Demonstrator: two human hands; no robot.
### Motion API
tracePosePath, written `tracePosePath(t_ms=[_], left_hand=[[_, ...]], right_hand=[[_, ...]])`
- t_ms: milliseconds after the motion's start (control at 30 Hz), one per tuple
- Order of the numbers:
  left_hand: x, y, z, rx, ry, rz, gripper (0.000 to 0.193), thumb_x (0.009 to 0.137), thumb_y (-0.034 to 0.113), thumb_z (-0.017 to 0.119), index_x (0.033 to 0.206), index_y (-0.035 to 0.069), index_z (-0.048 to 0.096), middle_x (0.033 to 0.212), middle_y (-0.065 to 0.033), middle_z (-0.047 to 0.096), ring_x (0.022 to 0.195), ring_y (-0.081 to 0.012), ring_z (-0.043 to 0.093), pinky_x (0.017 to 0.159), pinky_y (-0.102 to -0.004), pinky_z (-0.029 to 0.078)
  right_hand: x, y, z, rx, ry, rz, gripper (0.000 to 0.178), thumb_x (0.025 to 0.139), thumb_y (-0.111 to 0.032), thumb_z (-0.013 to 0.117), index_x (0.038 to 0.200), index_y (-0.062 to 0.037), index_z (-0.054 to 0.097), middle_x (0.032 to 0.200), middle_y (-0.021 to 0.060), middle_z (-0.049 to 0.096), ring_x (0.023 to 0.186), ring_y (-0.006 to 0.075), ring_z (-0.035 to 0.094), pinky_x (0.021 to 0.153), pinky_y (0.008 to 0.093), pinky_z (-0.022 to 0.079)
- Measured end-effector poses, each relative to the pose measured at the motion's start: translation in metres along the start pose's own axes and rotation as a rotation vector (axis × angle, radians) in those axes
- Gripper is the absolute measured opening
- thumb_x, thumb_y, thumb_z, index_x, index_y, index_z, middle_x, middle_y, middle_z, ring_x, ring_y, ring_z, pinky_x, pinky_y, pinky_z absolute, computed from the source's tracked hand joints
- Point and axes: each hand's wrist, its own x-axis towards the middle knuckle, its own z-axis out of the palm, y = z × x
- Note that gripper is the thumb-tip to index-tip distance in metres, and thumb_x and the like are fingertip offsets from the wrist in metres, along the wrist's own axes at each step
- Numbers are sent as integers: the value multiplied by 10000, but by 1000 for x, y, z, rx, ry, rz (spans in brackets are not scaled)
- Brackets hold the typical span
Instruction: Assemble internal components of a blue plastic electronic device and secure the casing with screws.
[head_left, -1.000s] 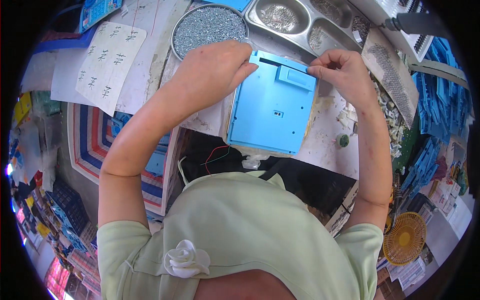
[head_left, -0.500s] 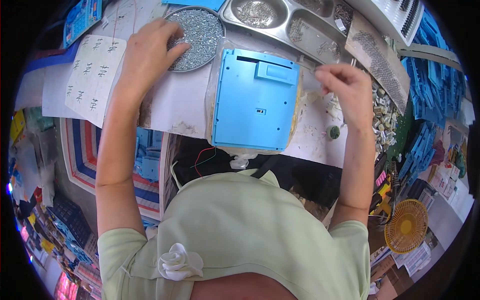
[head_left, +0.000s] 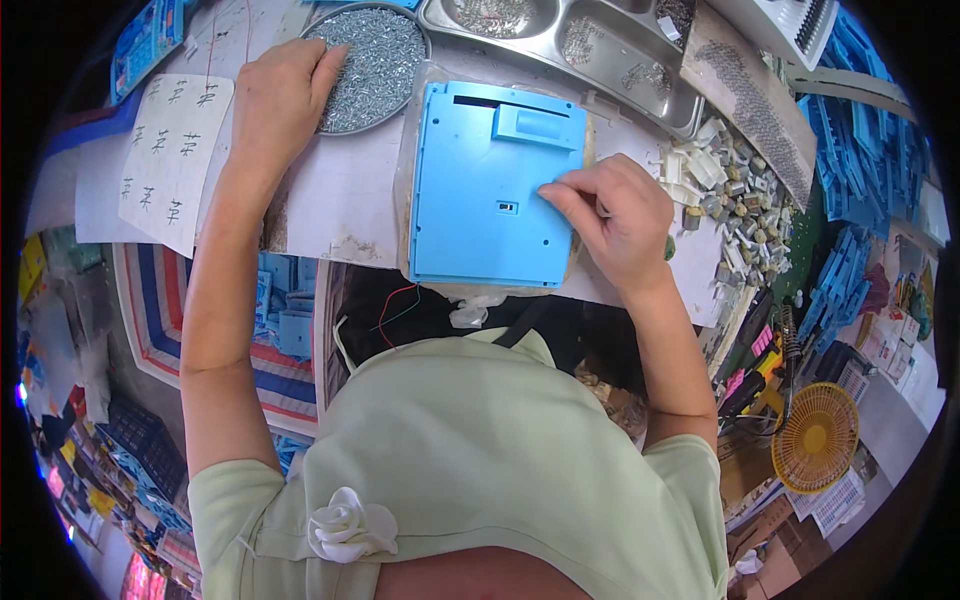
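A flat blue plastic housing (head_left: 480, 190) lies on the white worktop in front of me, with a raised tab near its top edge. My right hand (head_left: 612, 222) rests on its right side, fingers bent and fingertips pressing the panel near a small slot. My left hand (head_left: 278, 100) reaches to the far left and lies over the edge of a round metal dish of small screws (head_left: 378, 62), fingers curled into the screws. What the fingers pinch is hidden.
A steel compartment tray (head_left: 600, 50) with small parts stands at the back. A heap of small white and grey parts (head_left: 735, 190) lies right of the housing. Blue plastic pieces (head_left: 860, 130) pile far right. A paper sheet (head_left: 175, 160) lies left. A small yellow fan (head_left: 815, 438) sits lower right.
My left hand has left the housing and gone up-left to the dish of screws. My right hand has come down from the top right corner onto the panel's right side.
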Motion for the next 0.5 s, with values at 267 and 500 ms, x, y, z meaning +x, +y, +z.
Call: tracePosePath(t_ms=[267, 500], left_hand=[[-8, 48, -18, -277, 32, 7, 164, 953, 145, 669, 910, -10, 637, 849, -123, 660, 746, -326, 624, 665, -408, 472], [-34, 157, -33, -656, -134, 251, 108, 810, 116, 791, 883, 125, 712, 882, -8, 663, 854, -209, 610, 845, -393, 401]], right_hand=[[-8, 6, 3, 79, 24, -3, 196, 758, -120, 874, 794, -83, 685, 669, 38, 615, 568, 190, 560, 514, 303, 440], [-11, -9, -27, 625, 123, 647, 143, 866, -48, 809, 860, -12, 670, 766, 27, 682, 658, 87, 609, 604, 232, 491]])
